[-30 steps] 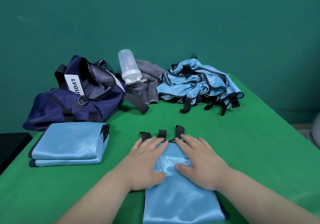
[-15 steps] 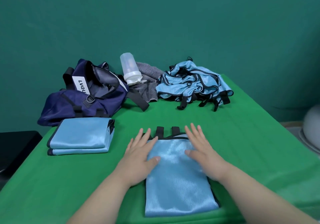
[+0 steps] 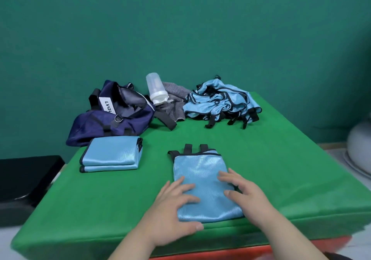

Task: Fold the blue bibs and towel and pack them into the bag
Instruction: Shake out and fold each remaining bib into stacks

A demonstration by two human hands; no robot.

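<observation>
A folded light-blue bib (image 3: 202, 179) with black straps at its far end lies near the table's front edge. My left hand (image 3: 174, 209) rests flat on its near left part, fingers spread. On its near right edge lies my right hand (image 3: 244, 193), fingers straight. A stack of two folded blue bibs (image 3: 112, 156) sits at the left. Several unfolded blue bibs (image 3: 220, 104) are heaped at the back right. The navy bag (image 3: 112, 117) slumps open at the back left. A grey striped towel (image 3: 173, 103) lies between bag and heap.
A clear plastic bottle (image 3: 155, 89) with a white cap leans on the towel. The green table (image 3: 281, 169) ends close in front of me and on the right. A black object (image 3: 24, 177) is beside the left edge, a pale round object (image 3: 359, 149) at the far right.
Both hands slid back along the folded bib from its strap end toward its near end. The view pulled back and rose, showing the table's front edge.
</observation>
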